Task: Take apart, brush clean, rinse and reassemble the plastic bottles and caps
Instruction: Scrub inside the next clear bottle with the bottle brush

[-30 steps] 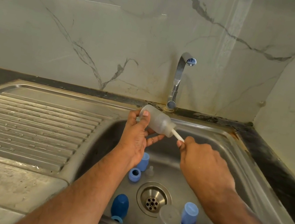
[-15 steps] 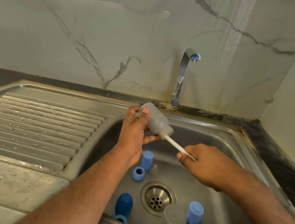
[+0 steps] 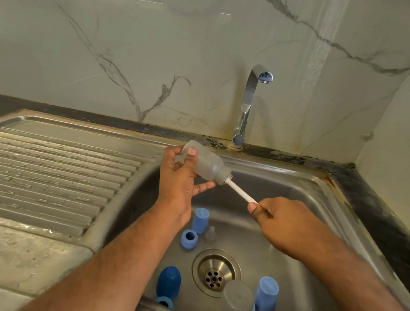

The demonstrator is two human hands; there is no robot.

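The left hand (image 3: pixel 180 178) grips the bottle (image 3: pixel 205 165) tilted so the right hand (image 3: pixel 285 221), pinching the brush (image 3: pixel 240 190), reaches inside.

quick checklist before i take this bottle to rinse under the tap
1. Brush out of the bottle: not ok, bristles sit right at the mouth, only the white handle is free.
2. Left hand holds the bottle firmly: ok, thumb and fingers wrap its base end, bottle tilted mouth-down to the right.
3. Right hand has the brush: ok, it pinches the far end of the handle.
4. Tap running: not ok, no water shows at the spout.
5. Inside of the bottle clean: cannot tell, the plastic is cloudy.
6. Room under the spout: ok, the blue caps and other parts lie lower, round the drain.
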